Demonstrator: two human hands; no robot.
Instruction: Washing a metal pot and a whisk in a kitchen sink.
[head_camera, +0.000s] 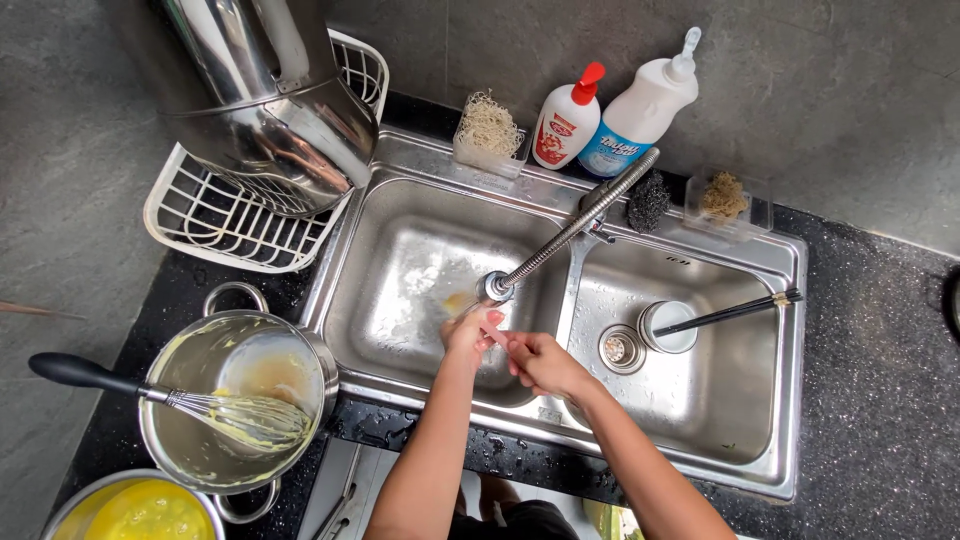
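At nine o'clock from the hands, a steel pot (190, 440) stands on the dark counter (870, 400), smeared inside with yellow batter; a whisk (240, 418) with a black handle lies across it, handle pointing to nine o'clock. At seven o'clock from the pot, a bowl of yellow liquid (145, 510) shows at the frame's lower edge. At twelve o'clock from the pot, a white wire rack (230, 225) carries a large upturned steel vessel (270, 100).

In the left basin of the double sink (400, 290), the left hand (468, 335) and right hand (540, 362) meet just under the spray head of the flexible faucet (570, 225), fingers touching one another. The left hand's fingers are loosely curled; whether they grip anything I cannot tell. The right hand's fingers are pinched against the left's fingertips.

In the right basin, at three o'clock from the hands, sit a drain strainer (620, 348) and a small cup (668, 325) with black chopsticks (735, 312) resting across it. Behind the sink stand two soap bottles (610, 115) and scrubbers (648, 200).
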